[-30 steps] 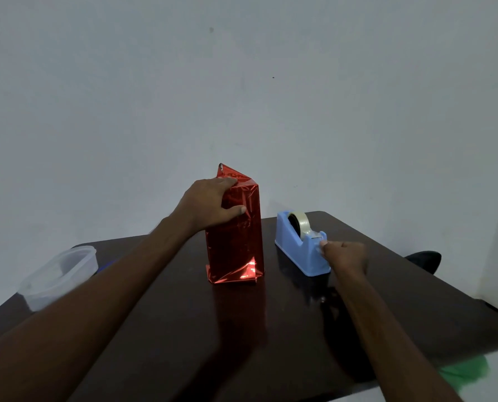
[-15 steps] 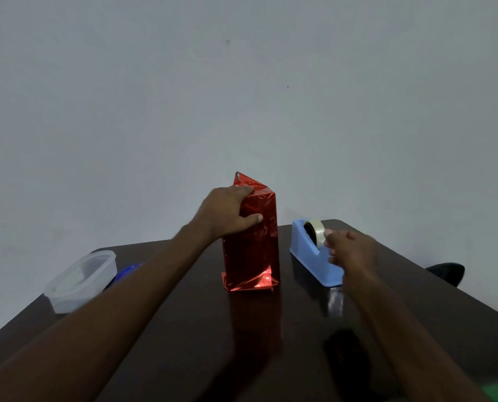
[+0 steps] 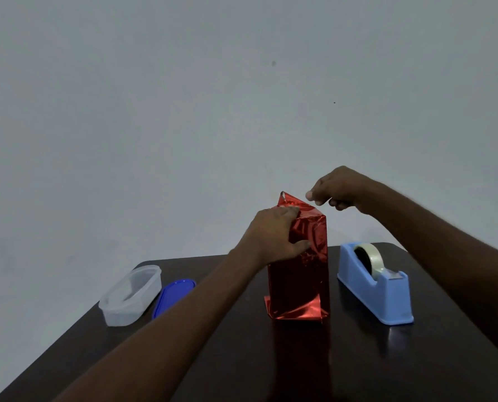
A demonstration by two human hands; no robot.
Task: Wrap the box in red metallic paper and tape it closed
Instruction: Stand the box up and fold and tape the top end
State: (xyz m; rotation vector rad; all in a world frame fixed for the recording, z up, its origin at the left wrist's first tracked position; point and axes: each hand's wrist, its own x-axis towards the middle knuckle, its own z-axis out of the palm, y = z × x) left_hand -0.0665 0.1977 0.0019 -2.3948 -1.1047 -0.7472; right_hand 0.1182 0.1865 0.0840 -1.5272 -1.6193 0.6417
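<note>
Moved: right hand (image 3: 336, 188), off the blue tape dispenser (image 3: 376, 288) at 3 o'clock, now over the top fold of the red-wrapped box (image 3: 298, 274), fingertips pinched, likely on tape, too faint to confirm. Left hand (image 3: 273, 237) grips the upright box at centre of the surface (image 3: 343, 369). Top closure appears next.

Glossy red metallic paper (image 3: 300, 274); smooth blue plastic dispenser (image 3: 378, 294); polished dark table (image 3: 271, 364).
</note>
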